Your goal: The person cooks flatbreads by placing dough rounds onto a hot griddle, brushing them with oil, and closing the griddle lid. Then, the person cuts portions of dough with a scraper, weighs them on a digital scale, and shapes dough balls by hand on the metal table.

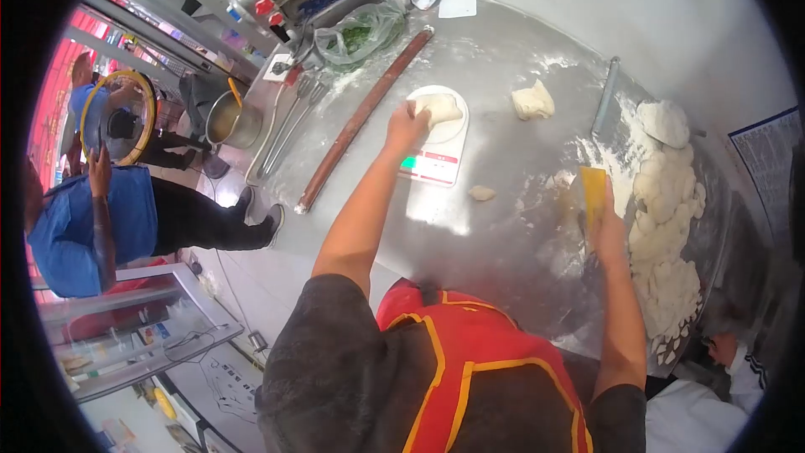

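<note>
My left hand point(406, 129) grips the near edge of a piece of dough point(439, 107) on a white kitchen scale point(453, 136); its fingertips are partly hidden. The scale's display glows green. In my right hand point(609, 233) is a yellow dough scraper point(594, 191), held upright over the floured steel table point(511, 252). Just right of the scraper lies a long mass of dough point(662, 218), with small cut bits at its near end. Another dough lump point(533, 101) sits beyond the scale, and a small scrap of dough point(481, 193) lies between my hands.
A long brown rolling pin point(365, 119) lies left of the scale, near metal tongs point(289, 126) and a plastic bag of greens point(359, 37). A grey rod point(605, 96) rests at the back right. A pot point(233, 122) and people in blue are at left; a white sleeve point(742, 382) shows right.
</note>
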A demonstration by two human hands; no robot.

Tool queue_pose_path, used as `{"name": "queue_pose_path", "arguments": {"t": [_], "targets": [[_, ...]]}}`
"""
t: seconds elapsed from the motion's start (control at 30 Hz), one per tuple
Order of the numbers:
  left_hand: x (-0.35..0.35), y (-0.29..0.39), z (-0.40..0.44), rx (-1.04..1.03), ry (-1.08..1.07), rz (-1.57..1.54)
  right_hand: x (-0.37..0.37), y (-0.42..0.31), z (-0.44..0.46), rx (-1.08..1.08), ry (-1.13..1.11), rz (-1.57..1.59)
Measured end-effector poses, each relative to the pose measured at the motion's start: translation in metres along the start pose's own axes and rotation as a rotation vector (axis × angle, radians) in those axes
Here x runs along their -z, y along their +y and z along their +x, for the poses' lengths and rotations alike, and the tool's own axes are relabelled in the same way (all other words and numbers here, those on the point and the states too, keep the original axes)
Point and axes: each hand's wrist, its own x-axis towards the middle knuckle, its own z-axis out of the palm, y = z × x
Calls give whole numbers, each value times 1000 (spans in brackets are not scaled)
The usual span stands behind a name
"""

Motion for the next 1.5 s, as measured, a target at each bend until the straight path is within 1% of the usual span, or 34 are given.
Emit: {"name": "queue_pose_path", "arguments": {"t": [0.07, 0.17, 0.2, 0.27, 0.33, 0.37, 0.4, 0.47, 0.5, 0.53, 0.57, 0.6, 0.63, 0.67, 0.7, 0.73, 0.77, 0.8, 0.83, 0.9, 0.97, 1.0, 1.03, 1.07, 1.13, 1.17, 1.2, 1.23, 1.3, 1.33, 1.37, 1.4, 1.43, 1.5], "targets": [[8, -12, 0, -4, -25, 280, -1, 3, 3, 0, 25, -31], [12, -9, -27, -45, 94, 293, 8, -7, 0, -12, 22, -39], [11, -7, -42, -107, 138, 255, 17, -17, -1, -13, 12, -38], [2, -4, -83, -222, 221, 181, 32, -46, -8, 48, 83, 1], [-13, -2, -119, -184, -8, 119, 38, -77, -20, 9, 36, 43], [-31, -12, -133, -297, -9, 176, 39, -93, -23, -59, -44, 58], [-44, -12, -146, -339, -57, 182, 39, -103, -26, -121, -122, 72], [-64, -3, -160, -471, -135, 154, 18, -111, -30, 11, -115, 56], [-78, -10, -160, -594, -162, 165, 6, -113, -31, 93, -116, 54], [-104, -30, -155, -717, -179, 188, 0, -111, -35, 27, -163, 66], [-166, -67, -160, -539, -136, 154, -8, -106, -33, 0, -210, 86], [-127, -27, -158, -531, -350, 122, -25, -96, -28, 229, -69, 74], [-140, -37, -154, -520, -277, 322, -41, -85, -23, 449, 90, 30], [-150, -38, -149, -246, -236, 131, -41, -87, -25, 316, -38, 203], [-157, -48, -149, -484, -80, 289, -42, -90, -26, 165, -139, 368], [-149, -40, -141, -456, -290, 449, -35, -96, -30, 207, -120, 314], [-132, -19, -140, -282, -298, 308, -29, -103, -32, 247, -98, 260], [-105, 5, -141, -123, -313, 159, -28, -106, -32, 196, -119, 287], [-84, 16, -144, 31, -334, 5, -33, -97, -32, 264, -87, 260], [-62, 6, -139, -74, -388, -151, -43, -78, -29, 392, -28, 208], [-42, -17, -137, -266, -310, -209, -52, -73, -25, 385, -47, 283], [-38, -35, -139, -402, -219, -196, -52, -69, -28, 366, -56, 312], [-43, -50, -145, -535, -140, -199, -58, -69, -25, 397, -42, 283], [-57, -56, -153, -350, -23, -252, -65, -67, -23, 410, -29, 238], [-15, -36, -160, -395, -217, -348, -57, -76, -26, 321, -178, 185], [7, -24, -164, -408, -317, -396, -41, -103, -32, 320, -173, 212], [2, -41, -167, -257, -413, -324, -43, -109, -32, 244, -145, 300], [2, -40, -174, -68, -417, -482, -33, -123, -35, 222, -177, 298], [-8, -74, -182, -189, -378, -507, -26, -132, -31, 173, -234, 295], [-10, -80, -184, -170, -352, -540, -27, -128, -32, 134, -263, 286], [-12, -86, -187, -152, -325, -573, -26, -128, -28, 150, -256, 294], [9, -39, -186, 212, -306, -726, -25, -128, -26, 169, -254, 302], [22, -10, -184, 592, -280, -858, -24, -126, -27, 183, -258, 309], [33, -6, -166, 519, -50, -653, -25, -122, -24, 225, -187, 270]]}}
